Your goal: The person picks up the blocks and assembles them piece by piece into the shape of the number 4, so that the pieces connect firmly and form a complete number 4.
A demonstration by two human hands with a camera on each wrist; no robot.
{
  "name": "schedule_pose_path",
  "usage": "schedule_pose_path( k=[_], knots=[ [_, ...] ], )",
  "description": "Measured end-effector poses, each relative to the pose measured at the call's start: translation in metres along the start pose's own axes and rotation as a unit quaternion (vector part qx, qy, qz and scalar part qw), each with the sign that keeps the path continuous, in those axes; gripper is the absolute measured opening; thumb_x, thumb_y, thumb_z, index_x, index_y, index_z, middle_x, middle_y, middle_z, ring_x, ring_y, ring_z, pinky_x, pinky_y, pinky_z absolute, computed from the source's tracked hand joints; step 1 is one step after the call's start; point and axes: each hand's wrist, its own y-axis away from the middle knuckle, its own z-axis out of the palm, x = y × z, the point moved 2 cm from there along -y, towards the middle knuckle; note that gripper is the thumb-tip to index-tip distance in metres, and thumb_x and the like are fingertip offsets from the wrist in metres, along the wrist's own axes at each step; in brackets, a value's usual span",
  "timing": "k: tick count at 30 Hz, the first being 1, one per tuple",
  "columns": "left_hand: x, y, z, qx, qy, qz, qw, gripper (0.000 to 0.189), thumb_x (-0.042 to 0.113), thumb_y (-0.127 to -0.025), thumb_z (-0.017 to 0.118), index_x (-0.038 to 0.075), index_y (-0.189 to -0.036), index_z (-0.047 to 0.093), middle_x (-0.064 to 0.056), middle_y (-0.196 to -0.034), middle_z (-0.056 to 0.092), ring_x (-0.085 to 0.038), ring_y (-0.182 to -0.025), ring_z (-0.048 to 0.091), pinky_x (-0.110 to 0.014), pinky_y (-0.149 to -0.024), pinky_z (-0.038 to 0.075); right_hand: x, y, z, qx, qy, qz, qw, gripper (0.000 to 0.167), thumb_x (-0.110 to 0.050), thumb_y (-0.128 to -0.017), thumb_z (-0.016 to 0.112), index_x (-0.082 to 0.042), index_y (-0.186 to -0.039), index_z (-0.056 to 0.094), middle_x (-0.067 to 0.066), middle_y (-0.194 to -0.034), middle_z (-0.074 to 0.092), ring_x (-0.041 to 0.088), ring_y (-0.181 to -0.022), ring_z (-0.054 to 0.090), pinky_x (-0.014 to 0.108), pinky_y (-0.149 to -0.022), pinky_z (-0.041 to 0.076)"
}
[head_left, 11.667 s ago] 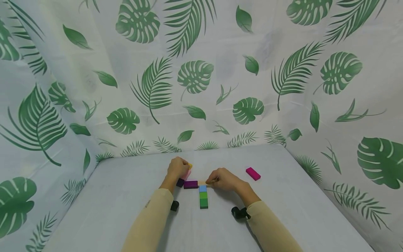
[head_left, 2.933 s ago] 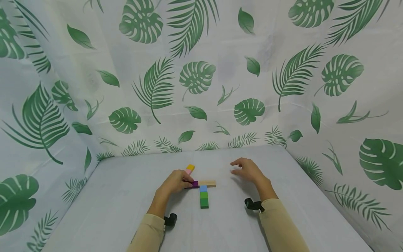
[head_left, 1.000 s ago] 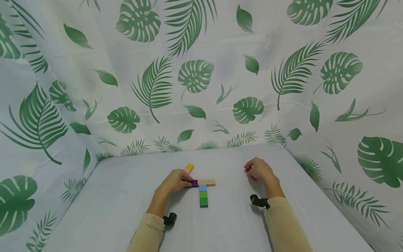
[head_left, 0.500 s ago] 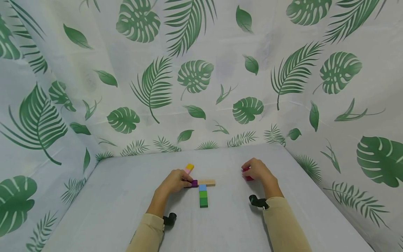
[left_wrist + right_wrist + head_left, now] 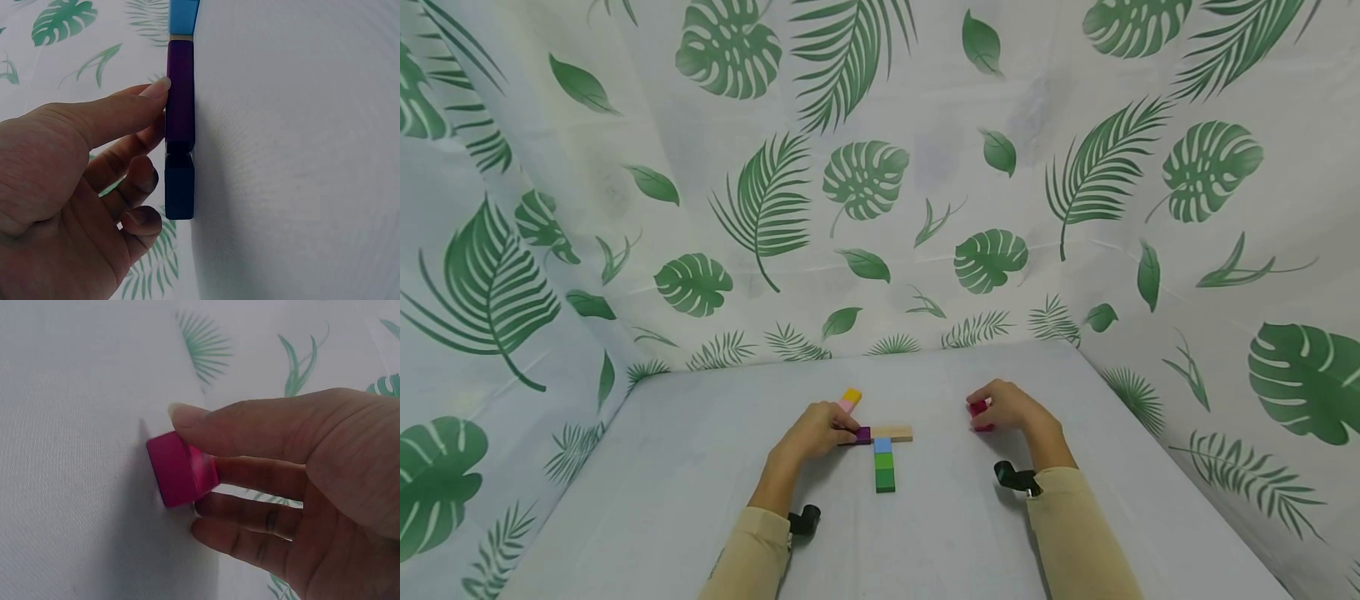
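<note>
My left hand (image 5: 817, 428) pinches the purple block (image 5: 864, 436), its thumb on the block's edge in the left wrist view. A dark blue block (image 5: 180, 190) sits at the purple block's end there; in the head view the hand hides it. On the right, my right hand (image 5: 1011, 406) holds a magenta block (image 5: 177, 470) between thumb and fingers, apart from the other blocks. A plain wooden block (image 5: 895, 433) extends right from the purple one. Below it, a light blue block (image 5: 882, 445), a light green block (image 5: 883, 460) and a darker green block (image 5: 885, 480) run towards me.
A pink block (image 5: 847, 405) and a yellow block (image 5: 852, 396) form a slanted line beyond my left hand. The white tabletop (image 5: 925, 542) meets a leaf-printed cloth (image 5: 910, 108) at the back and sides. A small black camera sits on each wrist.
My left hand has gone from the pink and yellow blocks to the purple one and stays there. My right hand has left the wooden block, gripped the magenta block and brought it slightly left.
</note>
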Motion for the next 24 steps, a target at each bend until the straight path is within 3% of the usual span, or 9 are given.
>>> schedule_pose_path(
  k=[7,13,24],
  knots=[
    [0.001,0.000,0.000,0.000,-0.002,-0.003,1.0000,0.015,0.008,-0.092,0.077,0.010,-0.106,0.083,-0.004,-0.108,0.077,-0.020,-0.106,0.068,-0.045,-0.095,0.054,-0.007,0.000,0.003,-0.019,0.014,-0.018,0.9996,0.050,-0.018,-0.088,0.083,-0.011,-0.136,0.070,0.011,-0.117,0.068,0.028,-0.106,0.057,0.043,-0.089,0.055],
    [0.000,0.000,0.001,0.002,0.000,-0.004,1.0000,0.015,0.008,-0.092,0.078,0.010,-0.106,0.083,-0.004,-0.107,0.077,-0.019,-0.105,0.067,-0.045,-0.094,0.055,-0.008,-0.003,0.008,-0.011,0.012,-0.016,0.9997,0.049,-0.018,-0.088,0.083,-0.013,-0.135,0.071,0.010,-0.118,0.067,0.026,-0.105,0.057,0.042,-0.088,0.055],
    [0.000,0.000,0.000,0.003,0.001,-0.001,1.0000,0.015,0.008,-0.092,0.078,0.010,-0.106,0.083,-0.004,-0.108,0.077,-0.020,-0.106,0.067,-0.045,-0.095,0.054,-0.010,-0.008,0.016,0.010,-0.017,-0.051,0.9985,0.044,-0.015,-0.090,0.080,-0.006,-0.132,0.071,0.015,-0.127,0.066,0.028,-0.106,0.060,0.045,-0.090,0.058]
  ],
)
